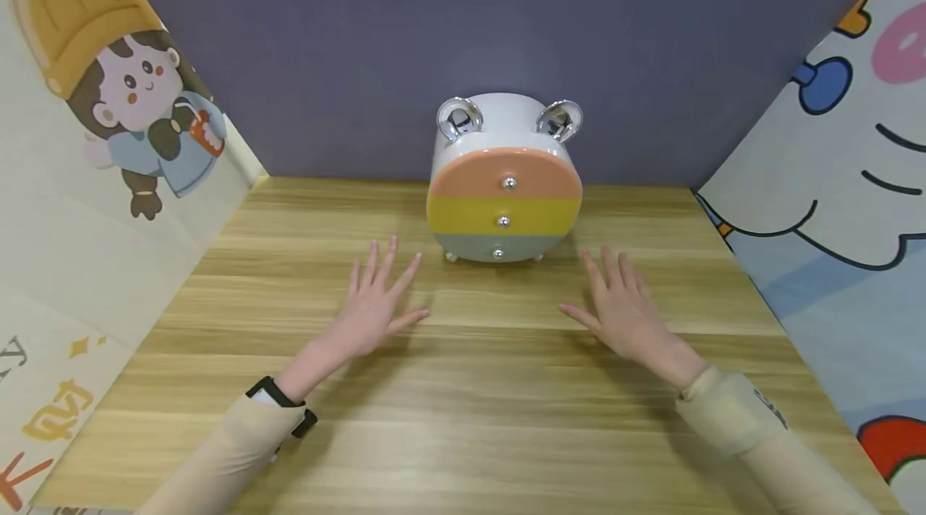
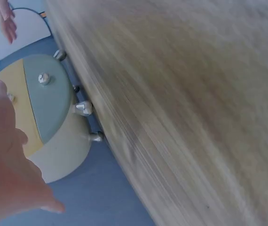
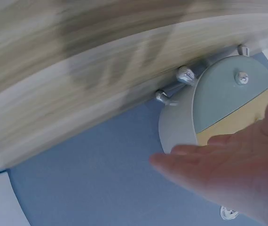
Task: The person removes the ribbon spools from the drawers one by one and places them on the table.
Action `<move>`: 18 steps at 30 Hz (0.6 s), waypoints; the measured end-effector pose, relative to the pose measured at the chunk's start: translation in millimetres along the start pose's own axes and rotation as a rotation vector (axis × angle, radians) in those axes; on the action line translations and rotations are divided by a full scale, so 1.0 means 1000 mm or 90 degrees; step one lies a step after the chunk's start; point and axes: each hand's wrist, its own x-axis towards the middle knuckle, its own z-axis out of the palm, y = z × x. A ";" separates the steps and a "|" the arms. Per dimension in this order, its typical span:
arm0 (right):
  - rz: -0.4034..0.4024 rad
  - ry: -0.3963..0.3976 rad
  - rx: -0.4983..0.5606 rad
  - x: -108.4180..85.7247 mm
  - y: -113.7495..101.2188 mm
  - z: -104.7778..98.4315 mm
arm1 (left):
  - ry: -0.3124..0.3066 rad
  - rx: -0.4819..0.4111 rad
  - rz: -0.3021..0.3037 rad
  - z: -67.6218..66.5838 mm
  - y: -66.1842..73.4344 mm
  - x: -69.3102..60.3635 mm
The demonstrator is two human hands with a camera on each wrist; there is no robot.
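Drawer box [image 1: 504,203], upright, facing viewer, long axis crosswise

Wood-grain tabletop [image 1: 463,410], plain purplish-grey back wall [image 1: 347,41], cartoon-printed side panels [image 1: 832,290]

From the head we are looking forward and down over the tabletop [image 1: 463,418]; in both nearer, tilted wrist views we are sharing the cabinet [image 1: 506,203].
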 end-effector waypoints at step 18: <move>-0.011 -0.105 0.479 0.024 -0.045 -0.002 | -0.022 -0.381 0.039 -0.022 -0.029 0.047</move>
